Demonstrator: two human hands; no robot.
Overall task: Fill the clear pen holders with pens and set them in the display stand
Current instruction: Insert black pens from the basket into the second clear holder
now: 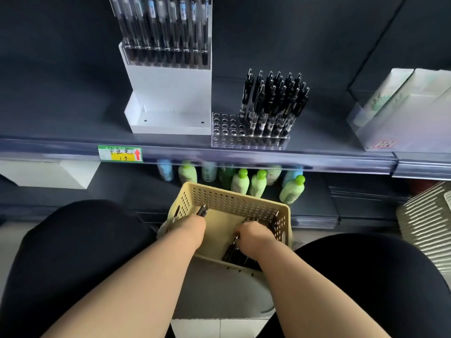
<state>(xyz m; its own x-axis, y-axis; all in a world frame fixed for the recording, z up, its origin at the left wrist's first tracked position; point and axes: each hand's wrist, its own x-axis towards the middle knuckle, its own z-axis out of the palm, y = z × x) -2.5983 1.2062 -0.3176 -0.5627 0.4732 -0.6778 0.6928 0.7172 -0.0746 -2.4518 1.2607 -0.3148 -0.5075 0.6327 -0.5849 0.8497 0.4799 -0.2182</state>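
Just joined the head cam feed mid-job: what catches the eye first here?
The clear pen holder on the shelf edge stands out: black pens crowd its right side while its left holes are bare. Below it, the left hand and right hand are down in the beige basket, gripping loose pens. Left of the holder stands the white display stand, a pen row across its top.
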